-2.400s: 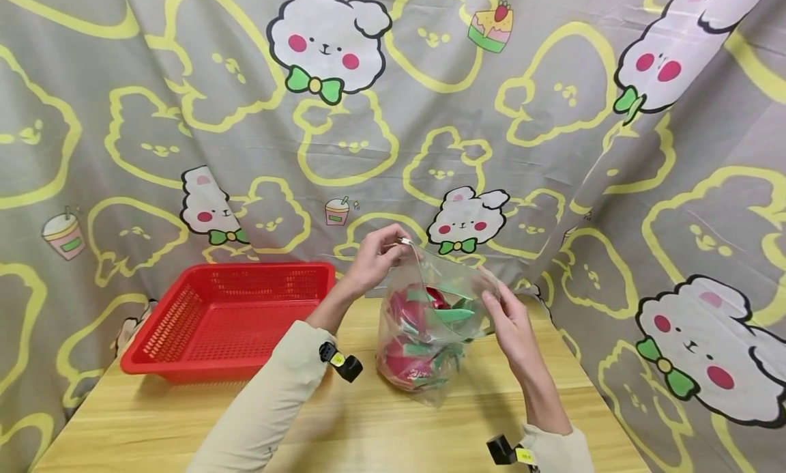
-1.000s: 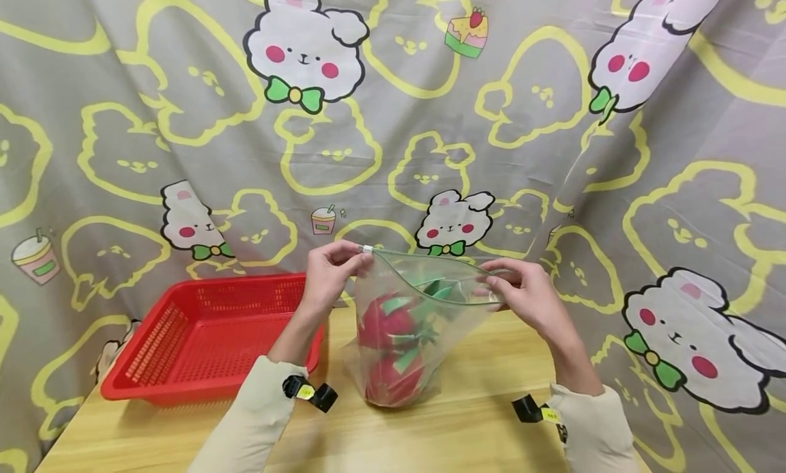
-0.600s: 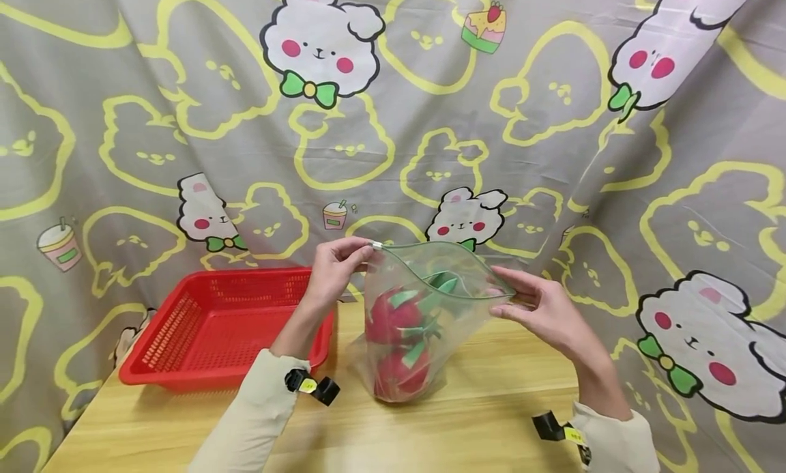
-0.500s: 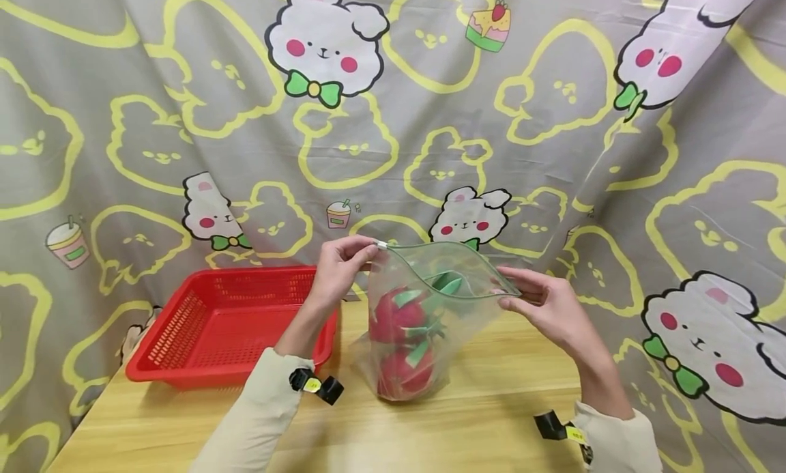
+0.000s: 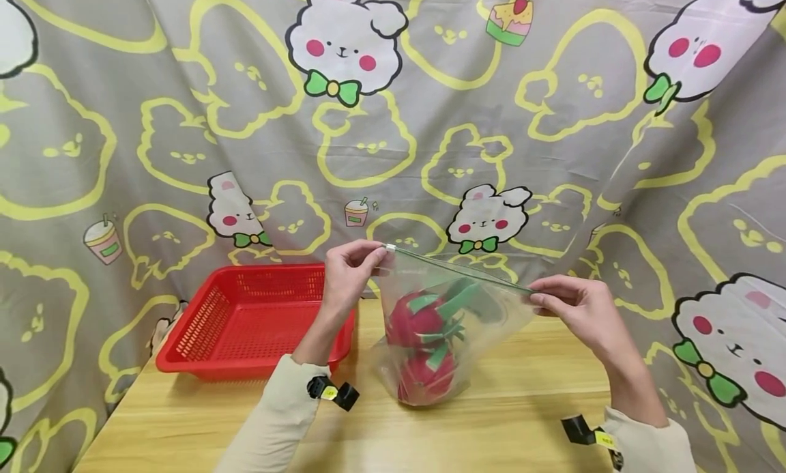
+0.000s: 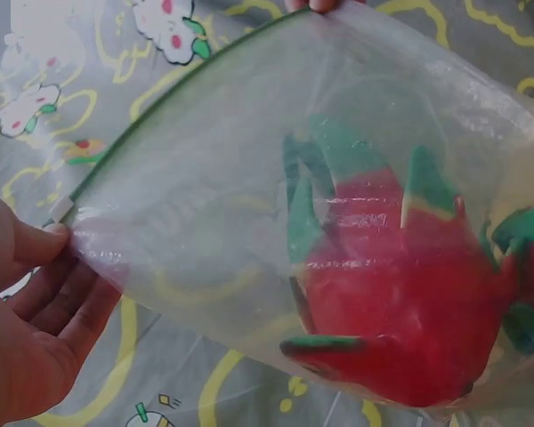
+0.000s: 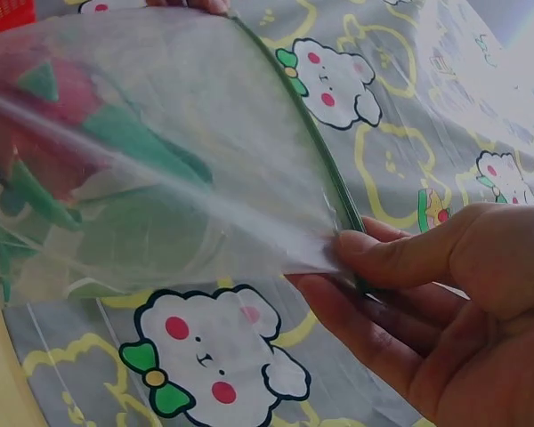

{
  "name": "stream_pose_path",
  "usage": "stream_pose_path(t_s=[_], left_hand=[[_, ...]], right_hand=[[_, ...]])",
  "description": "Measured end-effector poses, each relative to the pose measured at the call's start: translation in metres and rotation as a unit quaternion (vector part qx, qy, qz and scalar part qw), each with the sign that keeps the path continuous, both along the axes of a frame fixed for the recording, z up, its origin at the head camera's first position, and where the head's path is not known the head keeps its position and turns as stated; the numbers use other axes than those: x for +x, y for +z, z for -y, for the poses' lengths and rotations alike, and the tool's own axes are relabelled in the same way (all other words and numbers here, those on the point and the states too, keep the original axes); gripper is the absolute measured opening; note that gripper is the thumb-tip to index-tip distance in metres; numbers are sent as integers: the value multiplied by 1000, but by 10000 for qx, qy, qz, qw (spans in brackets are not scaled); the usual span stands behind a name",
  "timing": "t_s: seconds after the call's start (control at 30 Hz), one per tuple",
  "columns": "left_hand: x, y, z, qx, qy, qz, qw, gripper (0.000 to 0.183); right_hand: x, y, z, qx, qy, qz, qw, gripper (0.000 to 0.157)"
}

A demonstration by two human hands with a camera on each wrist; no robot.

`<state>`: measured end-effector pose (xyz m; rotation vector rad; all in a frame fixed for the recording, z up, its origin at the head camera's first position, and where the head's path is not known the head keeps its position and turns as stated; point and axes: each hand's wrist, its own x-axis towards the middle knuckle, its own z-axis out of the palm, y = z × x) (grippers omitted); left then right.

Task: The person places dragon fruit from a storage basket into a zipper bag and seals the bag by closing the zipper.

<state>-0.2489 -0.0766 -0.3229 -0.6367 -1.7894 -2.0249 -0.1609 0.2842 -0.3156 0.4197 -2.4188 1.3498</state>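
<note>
A clear zip bag (image 5: 500, 316) stands on the table, its green-edged mouth drawn into a straight line that slopes down to the right. Inside, one red dragon fruit (image 5: 413, 323) with green scales sits above another dragon fruit (image 5: 425, 381). My left hand (image 5: 350, 275) pinches the upper left corner, right at the white slider (image 5: 390, 247). At the opposite corner, my right hand (image 5: 583, 312) grips the bag's edge between thumb and fingers. The right wrist view shows the two sides of the green zip strip (image 7: 307, 116) lying close together; whether they are sealed, I cannot tell.
To the left of the bag, a red perforated plastic basket (image 5: 205, 367) rests on the wooden table (image 5: 516, 425). My left forearm passes in front of its right end. Behind and to the right hangs a grey curtain (image 5: 417, 145) printed with cartoon animals.
My right hand has moved outward to the right, pulling the bag's mouth from a wide gap into a taut line. My left hand has come to the slider corner; the bag now stands straighter.
</note>
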Motion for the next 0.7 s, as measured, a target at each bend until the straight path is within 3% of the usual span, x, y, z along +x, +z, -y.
stream_pose_path(t_s=[0.53,0.7], left_hand=[[6,0,7,-298,-231,-287,9989,10],[9,3,5,-473,-162,-414,9979,6]], right_hand=[[-1,2,1,-22,63,134,9999,15],[-1,6,2,314,-95,49,9994,16]])
